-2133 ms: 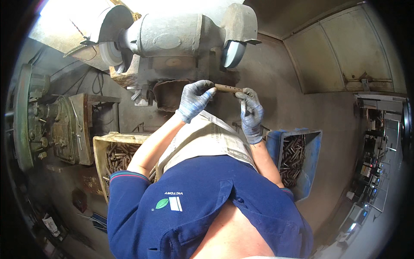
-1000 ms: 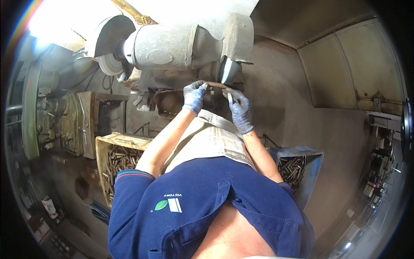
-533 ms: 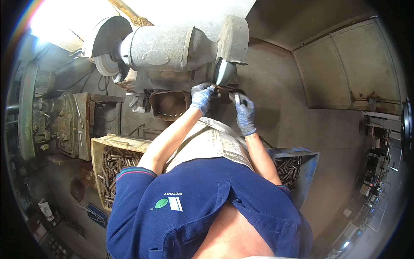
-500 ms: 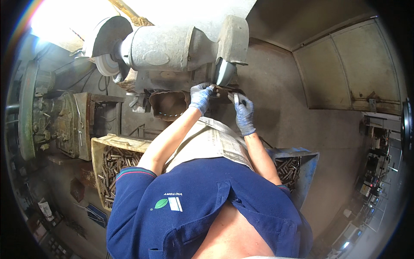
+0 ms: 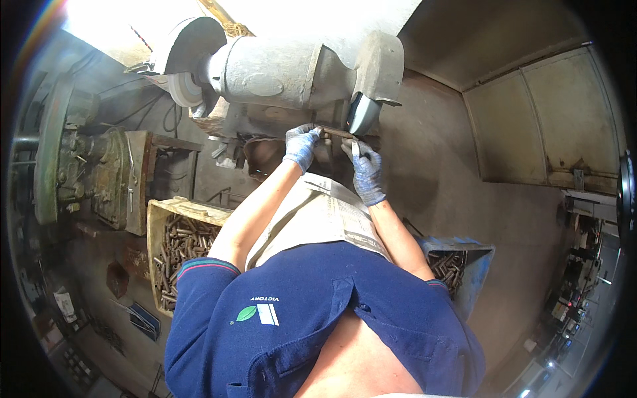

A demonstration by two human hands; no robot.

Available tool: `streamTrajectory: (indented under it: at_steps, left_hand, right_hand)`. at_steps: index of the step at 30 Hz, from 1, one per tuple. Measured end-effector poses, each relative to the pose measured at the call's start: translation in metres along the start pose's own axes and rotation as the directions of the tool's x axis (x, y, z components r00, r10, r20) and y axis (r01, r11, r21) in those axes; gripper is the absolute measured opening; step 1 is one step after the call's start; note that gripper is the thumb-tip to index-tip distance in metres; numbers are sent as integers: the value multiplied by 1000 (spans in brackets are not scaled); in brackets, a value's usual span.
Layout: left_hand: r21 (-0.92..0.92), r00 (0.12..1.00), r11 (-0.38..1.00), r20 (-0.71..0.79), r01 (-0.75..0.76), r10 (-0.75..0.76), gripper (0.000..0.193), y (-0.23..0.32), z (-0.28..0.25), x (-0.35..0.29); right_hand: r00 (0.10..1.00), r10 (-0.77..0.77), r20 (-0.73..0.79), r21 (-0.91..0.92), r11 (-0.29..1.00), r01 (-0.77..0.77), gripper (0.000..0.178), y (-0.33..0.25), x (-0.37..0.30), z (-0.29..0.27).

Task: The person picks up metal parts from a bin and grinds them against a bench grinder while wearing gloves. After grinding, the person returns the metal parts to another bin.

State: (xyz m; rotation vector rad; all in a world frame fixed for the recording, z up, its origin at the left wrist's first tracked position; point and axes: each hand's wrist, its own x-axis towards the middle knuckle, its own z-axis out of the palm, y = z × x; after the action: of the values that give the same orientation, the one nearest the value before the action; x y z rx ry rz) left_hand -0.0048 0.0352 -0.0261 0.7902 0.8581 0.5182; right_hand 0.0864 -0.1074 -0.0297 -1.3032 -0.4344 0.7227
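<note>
A short, dark metal rod (image 5: 338, 132) spans the gap between my two hands, roughly level, just below the right wheel (image 5: 363, 114) of a bench grinder (image 5: 269, 71). My left hand (image 5: 302, 144), in a blue-grey work glove, pinches the rod's left end. At its right end, the fingers of my gloved right hand (image 5: 366, 170) are closed on it, close under the wheel. Whether rod and wheel touch is hard to tell. Newspaper sheets (image 5: 325, 215) cover my lap.
A yellowish crate (image 5: 156, 255) of similar metal pieces stands at my left, a blue bin (image 5: 479, 265) with more at my right. The grinder's left wheel (image 5: 184, 89) is partly guarded. Green machinery (image 5: 56, 152) stands far left; a metal panel (image 5: 531, 113) is at right.
The grinder and surroundings have shifted rightward in the view. Relative to the wheel, my left hand has moved left, and the rod between my hands shows more plainly.
</note>
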Motion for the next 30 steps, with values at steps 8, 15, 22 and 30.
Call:
streamTrajectory:
  at_steps: [8,15,22,30]
  left_hand:
    - [45,978,998,206,-38,28,17,28,-22,-54]
    - [-18,941,999,336,43,-35,20,59,-2,-81]
    - [227,905,940,397,-256,151,15,56,7,-77]
    - [220,926,955,362,-198,108,14,33,11,-58]
  right_hand:
    - [886,-431,168,-422,781,460,26,-32,-37,9]
    - [716,-558,419,-512,507,694,39,-100,-69,4]
    - [847,-466,256,-414,739,532,32,-86,-64,-9]
    - [877,-479,38,-495,753,433,21,-68,-51,-11]
